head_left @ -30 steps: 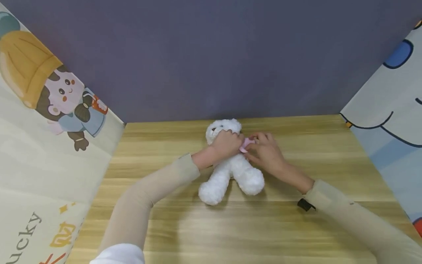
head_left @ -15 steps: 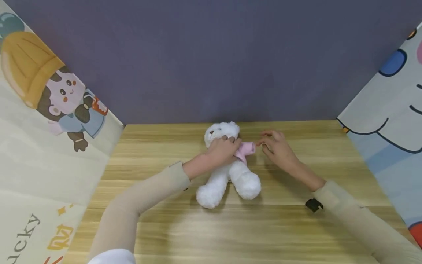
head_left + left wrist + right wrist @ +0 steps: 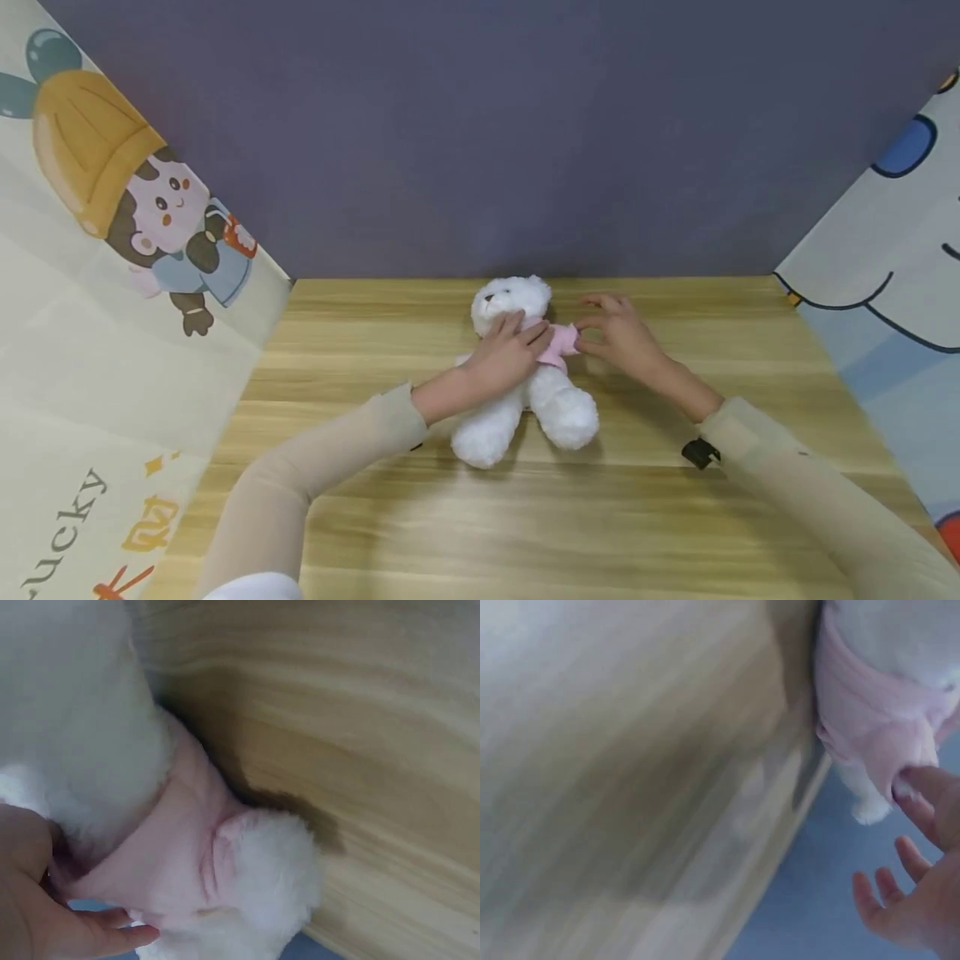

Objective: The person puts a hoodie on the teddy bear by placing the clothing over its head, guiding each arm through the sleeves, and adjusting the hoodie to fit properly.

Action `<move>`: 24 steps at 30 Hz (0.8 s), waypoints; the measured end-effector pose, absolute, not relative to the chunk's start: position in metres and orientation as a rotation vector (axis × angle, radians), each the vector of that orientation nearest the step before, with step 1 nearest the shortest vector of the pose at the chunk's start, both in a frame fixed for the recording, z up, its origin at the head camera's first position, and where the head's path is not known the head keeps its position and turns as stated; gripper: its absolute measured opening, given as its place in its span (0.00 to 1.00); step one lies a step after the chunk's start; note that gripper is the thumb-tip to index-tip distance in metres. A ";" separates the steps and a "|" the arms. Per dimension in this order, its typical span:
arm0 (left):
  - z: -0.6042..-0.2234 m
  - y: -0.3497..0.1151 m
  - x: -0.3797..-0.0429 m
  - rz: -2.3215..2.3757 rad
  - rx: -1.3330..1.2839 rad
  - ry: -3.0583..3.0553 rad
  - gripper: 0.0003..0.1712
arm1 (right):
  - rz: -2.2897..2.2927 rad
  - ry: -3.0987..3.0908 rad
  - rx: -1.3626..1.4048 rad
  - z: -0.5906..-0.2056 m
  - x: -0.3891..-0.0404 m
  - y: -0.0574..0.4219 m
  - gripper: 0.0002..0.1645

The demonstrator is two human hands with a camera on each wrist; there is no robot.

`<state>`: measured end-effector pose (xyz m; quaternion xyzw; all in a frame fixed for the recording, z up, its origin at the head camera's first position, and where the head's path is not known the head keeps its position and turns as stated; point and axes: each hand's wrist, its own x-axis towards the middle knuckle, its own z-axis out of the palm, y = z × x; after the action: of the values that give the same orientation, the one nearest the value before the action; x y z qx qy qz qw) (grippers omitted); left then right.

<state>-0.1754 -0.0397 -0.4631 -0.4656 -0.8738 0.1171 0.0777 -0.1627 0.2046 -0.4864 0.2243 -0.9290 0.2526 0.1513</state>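
A white plush teddy bear (image 3: pixel 517 296) lies on its back on the wooden table, its head toward the far wall. It wears a small pink shirt (image 3: pixel 553 358). Across its chest lies my left hand (image 3: pixel 501 357). In the left wrist view, that hand's thumb is at the lifted hem and its fingers are over the front of the shirt (image 3: pixel 161 851). At the sleeve on the right, my right hand (image 3: pixel 626 346) pinches the cuff (image 3: pixel 900 780) between thumb and forefinger, the other fingers held apart. A little white fur shows inside the cuff.
The wood-grain table (image 3: pixel 600 525) ends at a dark grey-blue wall (image 3: pixel 480 142). Cartoon-printed panels stand on the left (image 3: pixel 90 358) and right (image 3: pixel 892 275). A black strap piece (image 3: pixel 701 452) hangs at the right sleeve's cuff.
My right hand came away from the pink sleeve, then returned to its cuff. My left hand shifted slightly down the chest, and its fingers lie less bunched than before.
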 end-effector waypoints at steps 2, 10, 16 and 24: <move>-0.465 -0.042 -0.176 0.390 -1.410 -2.592 0.28 | 0.703 -2.654 0.652 -0.488 -0.165 0.201 0.11; -0.469 -0.064 -0.188 0.371 -1.491 -2.405 0.25 | 0.619 -2.664 0.556 -0.492 -0.172 0.217 0.06; -0.458 -0.055 -0.189 0.353 -1.488 -2.476 0.25 | 0.581 -2.781 0.603 -0.486 -0.171 0.217 0.15; -0.460 -0.013 -0.192 0.555 -1.379 -2.350 0.24 | 0.095 -2.875 0.785 -0.463 -0.168 0.197 0.22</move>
<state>-0.1924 -0.0129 -0.4597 -0.4879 -0.8314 0.1962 0.1796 -0.1682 0.1974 -0.4629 0.2623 -0.9612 0.0316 0.0797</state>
